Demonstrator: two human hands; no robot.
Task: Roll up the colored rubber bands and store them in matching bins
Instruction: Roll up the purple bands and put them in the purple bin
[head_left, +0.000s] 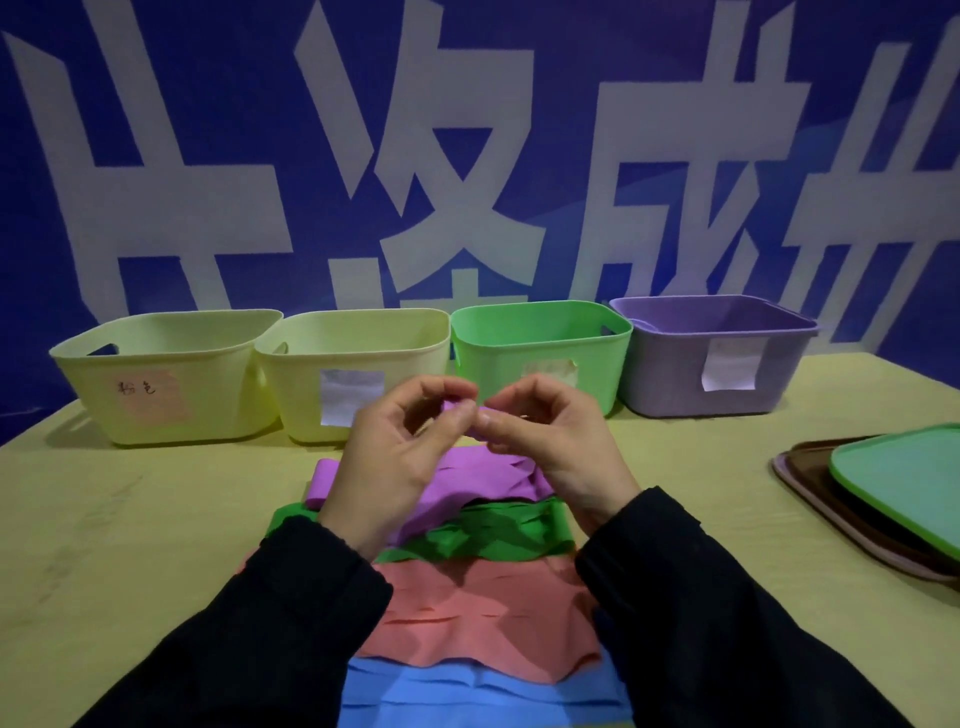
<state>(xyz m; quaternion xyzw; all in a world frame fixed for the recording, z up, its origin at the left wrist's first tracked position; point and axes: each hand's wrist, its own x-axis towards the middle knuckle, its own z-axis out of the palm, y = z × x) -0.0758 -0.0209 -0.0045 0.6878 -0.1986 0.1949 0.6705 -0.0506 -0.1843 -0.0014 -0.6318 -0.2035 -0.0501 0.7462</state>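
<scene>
From my feed, the end of the purple band (483, 480) is mostly hidden behind the fingertips; I can only make out a small purple bit between them. Both the left hand (387, 457) and the right hand (550, 447) have thumb and fingers curled in, pinching that end just above the table (130, 519); the rest of the band trails down, thin, floppy and wrinkled. Below it lie flat sheets of the same matte rubber: green band (483, 538), red band (467, 613), blue band (467, 696), the last cut off by the bottom edge and partly covered by dark sleeves. At the back stand four smooth plastic bins with rounded corners: two pale yellow bins (171, 374), a green bin (540, 348) and a purple bin (717, 358). Their paper labels are too blurred to read. Stacked trays (883, 493) at right are cropped.
</scene>
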